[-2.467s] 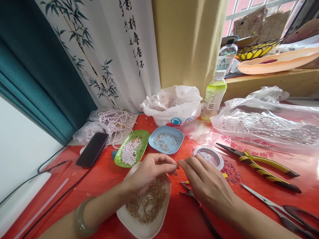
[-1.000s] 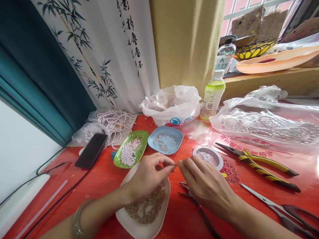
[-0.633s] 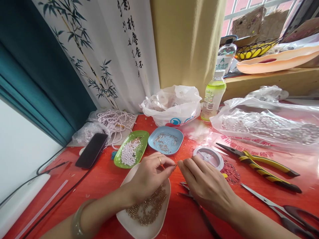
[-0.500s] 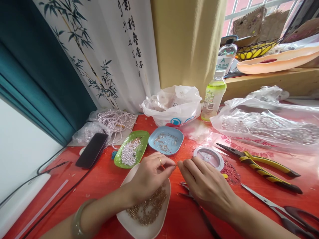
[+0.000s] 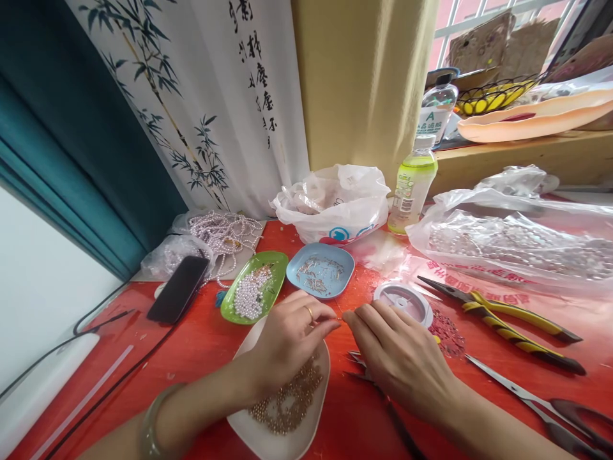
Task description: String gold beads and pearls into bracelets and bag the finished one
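My left hand (image 5: pixel 292 335) hovers over a white dish (image 5: pixel 258 431) of small gold beads, its thumb and forefinger pinched on something tiny, too small to name. My right hand (image 5: pixel 400 354) faces it, fingertips pinched close to the left fingertips, gripping something fine that I cannot make out. Both pinches meet just in front of the blue dish (image 5: pixel 320 273) of small metal pins. A ring sits on a left finger and a pale bangle (image 5: pixel 151 421) on the left wrist.
On the red table (image 5: pixel 191 338): a green dish of pearl beads (image 5: pixel 253 292), a clear cord spool (image 5: pixel 403 301), yellow-handled pliers (image 5: pixel 507 316), scissors (image 5: pixel 541 406), a black phone (image 5: pixel 178 289), pearl strands (image 5: pixel 223 233), plastic bags (image 5: pixel 335 201) and a green bottle (image 5: pixel 412 185).
Both hands stay pinched together at nearly the same spot; the fingers shifted only slightly. The view moved a little.
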`<state>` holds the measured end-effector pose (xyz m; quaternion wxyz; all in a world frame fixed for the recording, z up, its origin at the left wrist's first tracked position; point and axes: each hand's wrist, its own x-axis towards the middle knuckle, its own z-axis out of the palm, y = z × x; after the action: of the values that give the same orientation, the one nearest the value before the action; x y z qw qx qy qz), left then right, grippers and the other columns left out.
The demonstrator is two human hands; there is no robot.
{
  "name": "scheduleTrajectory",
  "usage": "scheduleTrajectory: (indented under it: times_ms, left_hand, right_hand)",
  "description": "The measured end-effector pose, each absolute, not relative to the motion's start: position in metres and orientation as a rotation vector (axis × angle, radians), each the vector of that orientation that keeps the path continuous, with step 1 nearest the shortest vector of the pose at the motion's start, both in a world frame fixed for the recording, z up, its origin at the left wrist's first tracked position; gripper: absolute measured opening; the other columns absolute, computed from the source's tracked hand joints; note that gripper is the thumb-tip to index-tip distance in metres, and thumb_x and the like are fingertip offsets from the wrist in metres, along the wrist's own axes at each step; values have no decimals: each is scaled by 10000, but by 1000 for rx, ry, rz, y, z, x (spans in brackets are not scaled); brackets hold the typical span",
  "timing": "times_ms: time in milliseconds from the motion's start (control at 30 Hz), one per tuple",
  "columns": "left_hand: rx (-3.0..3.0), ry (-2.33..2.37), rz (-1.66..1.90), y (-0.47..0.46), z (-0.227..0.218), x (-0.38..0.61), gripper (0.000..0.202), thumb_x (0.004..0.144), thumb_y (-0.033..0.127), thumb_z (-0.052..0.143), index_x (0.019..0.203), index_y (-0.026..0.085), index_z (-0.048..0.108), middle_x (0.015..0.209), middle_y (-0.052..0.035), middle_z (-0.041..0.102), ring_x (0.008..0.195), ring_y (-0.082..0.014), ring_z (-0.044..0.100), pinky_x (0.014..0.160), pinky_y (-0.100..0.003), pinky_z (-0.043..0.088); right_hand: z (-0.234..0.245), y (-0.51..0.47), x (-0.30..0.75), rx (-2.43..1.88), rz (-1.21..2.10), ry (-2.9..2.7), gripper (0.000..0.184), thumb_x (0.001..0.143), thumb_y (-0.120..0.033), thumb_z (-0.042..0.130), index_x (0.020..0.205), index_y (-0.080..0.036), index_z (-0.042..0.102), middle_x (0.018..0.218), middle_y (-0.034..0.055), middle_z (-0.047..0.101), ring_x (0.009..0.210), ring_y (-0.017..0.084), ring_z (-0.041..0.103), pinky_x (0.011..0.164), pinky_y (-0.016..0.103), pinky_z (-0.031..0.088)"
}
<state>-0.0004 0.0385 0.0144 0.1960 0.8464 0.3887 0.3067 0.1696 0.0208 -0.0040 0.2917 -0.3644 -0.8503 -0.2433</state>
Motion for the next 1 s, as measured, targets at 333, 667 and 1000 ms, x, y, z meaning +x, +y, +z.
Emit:
scheduleTrajectory:
  times_ms: [333,667,1000]
  left_hand:
    - [2434,1090,861,37,15,0,136,791,137,471,794,159,605,717,-53,618,694,-158,517,632,-268,424]
    - [2473,991,979,38,12,0,126,779,98,495,799,143,611,692,-30,615,663,-136,512,614,-259,432]
    - [2468,955,958,41,7,-3,123,786,112,504,814,157,615,691,-16,605,656,-123,496,621,-255,419]
  right_hand:
    - [-7,21,169,-952,-607,-2283,383,884,-89,271,697,-117,604,589,51,509,552,167,382,507,292,286]
    - [-10,21,166,-1006,-474,-2239,388,871,-95,271,617,-143,561,566,45,449,543,167,332,494,292,248]
    - [-13,23,169,-982,-415,-2266,399,891,-115,233,730,-105,599,610,67,498,568,176,388,493,283,309]
